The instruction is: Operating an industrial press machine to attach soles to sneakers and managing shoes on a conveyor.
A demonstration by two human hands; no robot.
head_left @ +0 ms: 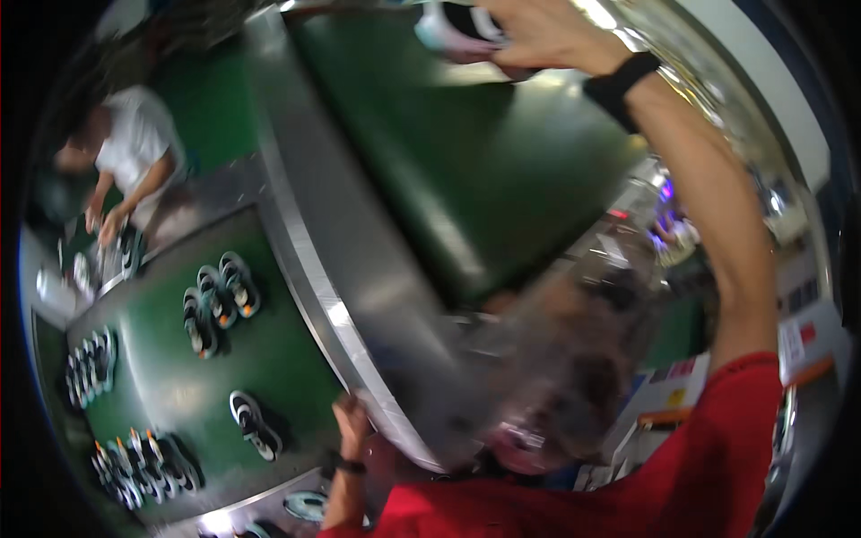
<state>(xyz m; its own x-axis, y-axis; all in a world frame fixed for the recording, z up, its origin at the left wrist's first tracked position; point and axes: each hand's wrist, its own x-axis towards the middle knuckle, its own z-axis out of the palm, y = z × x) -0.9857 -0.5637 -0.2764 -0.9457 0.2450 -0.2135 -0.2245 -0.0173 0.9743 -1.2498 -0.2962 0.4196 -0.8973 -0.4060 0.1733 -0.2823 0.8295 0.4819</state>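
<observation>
My right hand is raised at the top, a black band on its wrist. Its fingers are closed on a shoe with pale pink, teal and black parts, cut off by the upper edge of the picture. Beneath the shoe stretches a dark green belt with a metal frame. Low in the middle, my left hand is curled beside the metal rail; whether it grips anything is hidden. The closest shoe to it is a single black, white and teal one lying on the other green belt.
Three shoes stand together on the left belt, with rows of several more along its far side. A co-worker in a white top handles a shoe at the upper left. Crumpled clear plastic and boxes are at the right.
</observation>
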